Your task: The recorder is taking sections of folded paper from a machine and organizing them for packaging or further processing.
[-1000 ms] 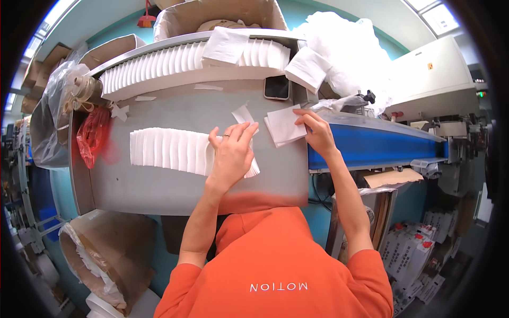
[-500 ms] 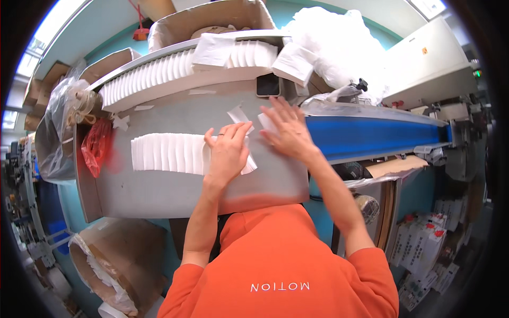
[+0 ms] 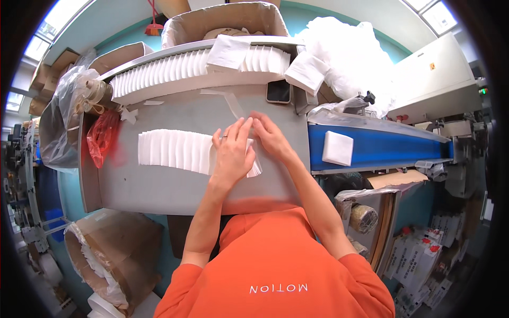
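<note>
A row of white folded napkins [image 3: 175, 150] stands on edge on the grey table [image 3: 154, 193]. My left hand [image 3: 232, 151] is closed over the row's right end, its fingers across the top and its thumb toward the right side. Beside it, my right hand [image 3: 269, 137] is open and slightly curled, its fingertips close to those of the left. The napkin edges partly hide its thumb area. A bent strip of white paper [image 3: 231, 102] runs to just beyond the left fingertips. On the blue conveyor belt [image 3: 382, 146] to the right lies a white napkin stack [image 3: 338, 148].
A long row of white napkins [image 3: 159, 77] lines the table's back edge, with a loose napkin [image 3: 229, 52] on top. A black phone [image 3: 279, 92] lies at the back right. Red plastic [image 3: 102, 139] sits at the left edge. A cardboard box [image 3: 225, 21] stands behind.
My right hand has drawn back toward me and to the left, beside my left hand. A napkin stack now shows on the conveyor. My left hand has stayed on the row.
</note>
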The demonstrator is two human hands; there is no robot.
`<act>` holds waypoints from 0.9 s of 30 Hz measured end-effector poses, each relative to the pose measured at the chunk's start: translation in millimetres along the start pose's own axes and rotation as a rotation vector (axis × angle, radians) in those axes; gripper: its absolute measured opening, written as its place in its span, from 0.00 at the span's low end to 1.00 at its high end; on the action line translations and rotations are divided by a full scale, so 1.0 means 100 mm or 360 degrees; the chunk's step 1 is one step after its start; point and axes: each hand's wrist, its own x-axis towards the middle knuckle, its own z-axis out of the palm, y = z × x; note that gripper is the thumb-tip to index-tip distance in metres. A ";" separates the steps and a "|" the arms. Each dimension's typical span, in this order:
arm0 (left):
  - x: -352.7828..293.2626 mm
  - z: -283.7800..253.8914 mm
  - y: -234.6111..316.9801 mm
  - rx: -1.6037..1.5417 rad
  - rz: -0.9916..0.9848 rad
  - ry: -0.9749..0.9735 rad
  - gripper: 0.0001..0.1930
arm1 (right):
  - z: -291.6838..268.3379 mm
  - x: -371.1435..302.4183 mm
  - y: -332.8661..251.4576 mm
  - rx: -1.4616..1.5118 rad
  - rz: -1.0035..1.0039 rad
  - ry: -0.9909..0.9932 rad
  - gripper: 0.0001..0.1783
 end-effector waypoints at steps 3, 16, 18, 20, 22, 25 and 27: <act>-0.02 -0.17 -0.02 0.0015 0.0040 0.0203 0.31 | 0.05 -0.11 -0.09 0.0270 -0.0023 0.0360 0.27; -0.53 -0.71 -2.08 -0.0165 -0.0977 0.0330 0.21 | 0.22 -0.73 -0.44 -0.0139 0.0039 0.0018 0.39; -0.51 -0.73 -1.10 -0.0100 -0.1035 0.0396 0.19 | 0.10 -0.90 -0.32 -0.0311 -0.0208 0.0161 0.34; -0.60 -0.76 -0.61 -0.0148 -0.0968 0.0403 0.18 | -0.12 -1.03 -0.16 -0.0243 -0.0019 0.0239 0.30; -0.72 -0.66 -0.65 -0.0328 -0.1083 0.0348 0.18 | -0.37 -1.12 0.00 0.0143 0.0370 0.0272 0.25; -0.72 -0.50 -0.69 -0.0880 -0.1324 0.0525 0.28 | -0.54 -1.16 0.16 0.1236 0.0780 0.0317 0.22; -0.70 -0.40 -0.70 -0.1095 -0.1258 0.0468 0.29 | -0.59 -1.21 0.28 0.1699 0.0962 0.0326 0.25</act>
